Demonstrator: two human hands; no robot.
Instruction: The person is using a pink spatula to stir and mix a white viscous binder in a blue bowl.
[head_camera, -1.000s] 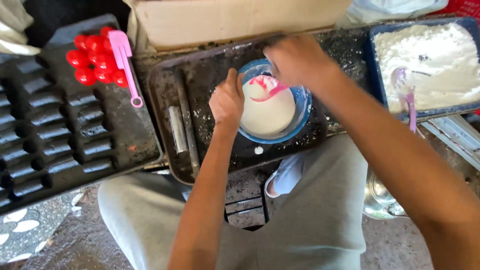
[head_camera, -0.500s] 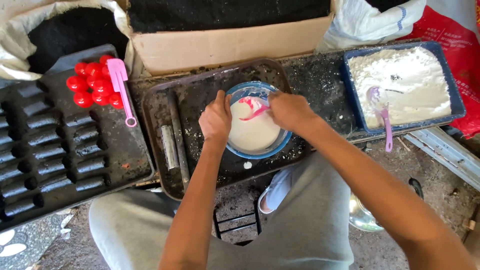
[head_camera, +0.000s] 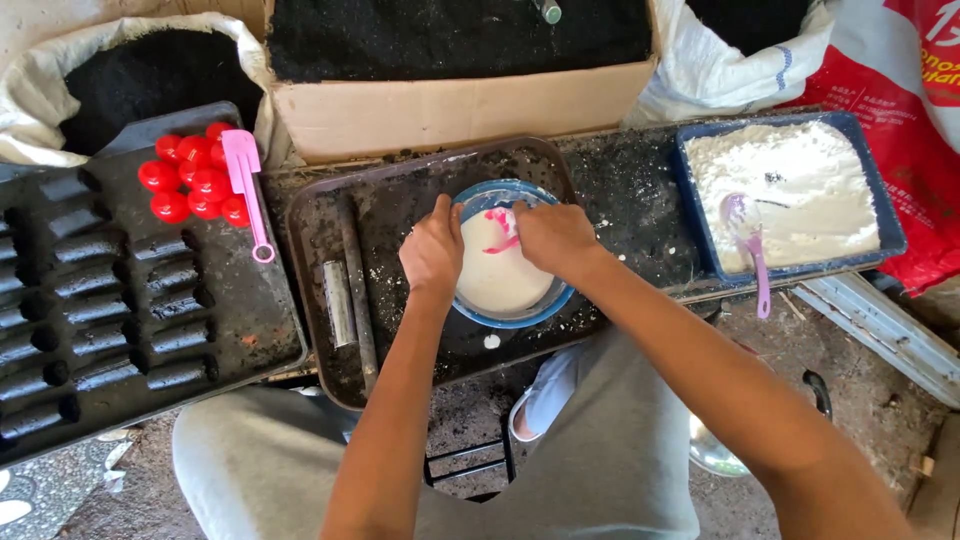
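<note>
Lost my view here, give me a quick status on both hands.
Left hand grips the blue bowl rim. Right hand holds a pink spatula in white batter. Nothing blocking.

Things around the dark work tray (head_camera: 330, 215)

Red balls (head_camera: 190, 180) lie beside a pink scoop (head_camera: 245, 185); a blue tray (head_camera: 890, 225) holds white powder (head_camera: 810, 190).

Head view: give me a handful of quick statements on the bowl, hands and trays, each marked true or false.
1. The left hand grips the rim of the blue bowl. True.
2. The right hand holds a pink utensil in the white mixture. True.
3. The bowl is empty. False: it holds white batter.
4. The red balls sit in the blue tray. False: they rest on the dark tray at left; the blue tray holds white powder.
5. A purple spoon lies in the powder. True.
</note>
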